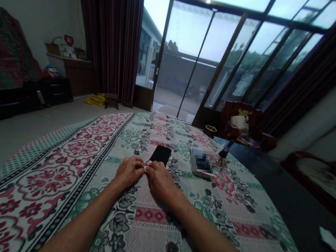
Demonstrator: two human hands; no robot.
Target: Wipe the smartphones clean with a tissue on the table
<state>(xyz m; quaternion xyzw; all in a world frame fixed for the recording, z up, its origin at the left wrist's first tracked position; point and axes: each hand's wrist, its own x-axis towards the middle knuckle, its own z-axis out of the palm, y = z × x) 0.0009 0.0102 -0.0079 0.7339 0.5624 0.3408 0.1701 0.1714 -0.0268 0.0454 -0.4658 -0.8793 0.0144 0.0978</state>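
My left hand (130, 171) and my right hand (159, 179) meet over the patterned tablecloth (152, 236), fingertips pinched close together. Between them shows a small white bit (146, 167), too small to name; the fingers hide most of it. Just beyond my right hand lies a black smartphone (162, 154), flat on the cloth, its near end partly covered by the fingers. Farther right rests a box-like item (202, 164) with a blurred-out top. Beside it is a dark brush-like object (224, 150), whose kind I cannot make out for certain.
A dark surface (261, 172) with a crumpled white paper (331, 240) extends on the right. Behind the table stand a wooden chair (240, 123) with a bag on it and a glass door (188, 70). A yellow bag (96, 99) lies on the floor at left.
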